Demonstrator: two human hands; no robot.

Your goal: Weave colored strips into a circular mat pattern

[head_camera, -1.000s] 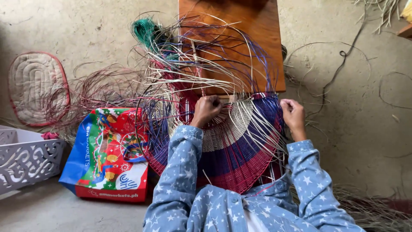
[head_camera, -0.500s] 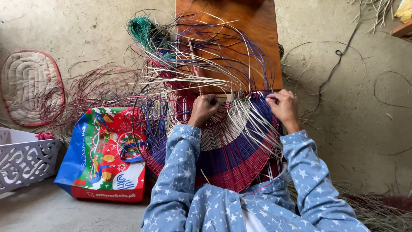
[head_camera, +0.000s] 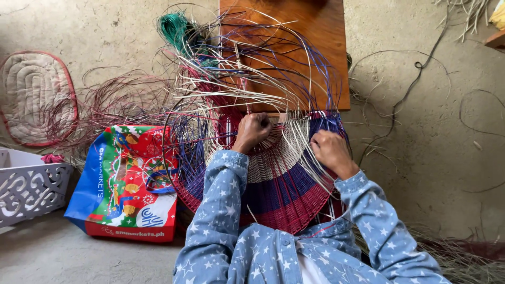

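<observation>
A person in a blue, star-printed shirt sits on a concrete floor [head_camera: 58, 252] with a half-woven round basket [head_camera: 286, 181] propped in the lap, its banded weave of cream, dark blue and red facing up. The left hand [head_camera: 252, 131] is closed into a fist near the basket's upper rim, fingers pinched around cream-coloured strands [head_camera: 294, 134] that fan out of the weave. The right hand [head_camera: 330, 150] rests on the right side of the same rim, fingers curled down onto the strands; whether it actually grips one is hard to tell from this angle. Loose ends of cream, blue and red fibre arch up and away from the basket, and a bundle of green fibre [head_camera: 176, 26] sticks up behind them. A wooden board [head_camera: 310, 42] lies on the floor just beyond the work. To the left, a colourful shopping bag [head_camera: 129, 181] lies flat beside the basket, a white cut-out plastic basket [head_camera: 29, 184] sits near the frame edge, and a quilted oval mat [head_camera: 34, 92] rests against the wall behind a tangle of reddish fibre [head_camera: 113, 108].
</observation>
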